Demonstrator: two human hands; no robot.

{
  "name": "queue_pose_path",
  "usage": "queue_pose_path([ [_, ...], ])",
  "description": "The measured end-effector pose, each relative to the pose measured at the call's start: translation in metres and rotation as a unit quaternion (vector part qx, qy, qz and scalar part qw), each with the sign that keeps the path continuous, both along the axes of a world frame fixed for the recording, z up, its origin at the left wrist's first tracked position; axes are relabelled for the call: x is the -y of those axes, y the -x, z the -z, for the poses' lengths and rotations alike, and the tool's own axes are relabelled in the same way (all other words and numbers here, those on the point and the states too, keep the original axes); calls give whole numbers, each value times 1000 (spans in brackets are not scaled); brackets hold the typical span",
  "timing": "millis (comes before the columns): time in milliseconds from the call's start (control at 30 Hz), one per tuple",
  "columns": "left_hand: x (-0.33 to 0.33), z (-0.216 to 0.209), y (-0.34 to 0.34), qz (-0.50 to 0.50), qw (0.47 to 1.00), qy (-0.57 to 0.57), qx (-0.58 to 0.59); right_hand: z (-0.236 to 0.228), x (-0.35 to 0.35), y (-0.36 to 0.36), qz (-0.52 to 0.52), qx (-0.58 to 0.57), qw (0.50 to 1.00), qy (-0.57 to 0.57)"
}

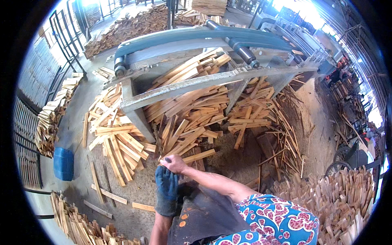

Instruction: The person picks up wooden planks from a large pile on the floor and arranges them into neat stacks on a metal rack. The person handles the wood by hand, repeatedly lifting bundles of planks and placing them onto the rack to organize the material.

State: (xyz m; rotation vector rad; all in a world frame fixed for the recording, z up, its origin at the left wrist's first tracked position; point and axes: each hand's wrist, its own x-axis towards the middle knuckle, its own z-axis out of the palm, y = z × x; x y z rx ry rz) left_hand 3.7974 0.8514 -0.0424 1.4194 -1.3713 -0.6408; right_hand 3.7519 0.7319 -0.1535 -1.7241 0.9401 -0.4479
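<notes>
My left hand [166, 196] wears a dark blue work glove and points upward in front of my dark apron [208, 216]. Its fingertips are partly covered, so how far they are bent cannot be made out. From the right, my bare right hand [175, 164] reaches across and closes over the top of the glove. A small dark tip shows between its fingers; whether it is part of the glove or a separate thing is unclear. Just beyond both hands lies a loose heap of sawn wood slats [183, 136], partly under a metal frame [179, 87].
A conveyor with a green belt [171, 38] and black rollers [245, 53] stands beyond the frame. A blue plastic drum [64, 164] is at left. Stacked wood sticks [330, 200] rise at lower right, more [77, 220] at lower left. Loose slats [109, 194] lie on the floor.
</notes>
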Motion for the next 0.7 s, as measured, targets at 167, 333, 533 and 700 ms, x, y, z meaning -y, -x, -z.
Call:
queue_pose_path([
  [167, -14, 12, 0, 0, 952, -33, -306, -19, -7, 6, -45, 45, 998, -12],
  [333, -17, 34, -22, -43, 806, -116, -579, -82, -20, 18, -233, 188, 951, -83],
  [533, -12, -4, 0, 10, 921, -102, -376, -77, -15, 36, -205, 191, 957, -75],
  [700, -12, -13, 6, 27, 982, -93, -163, -74, -16, 45, -77, 191, 970, -127],
])
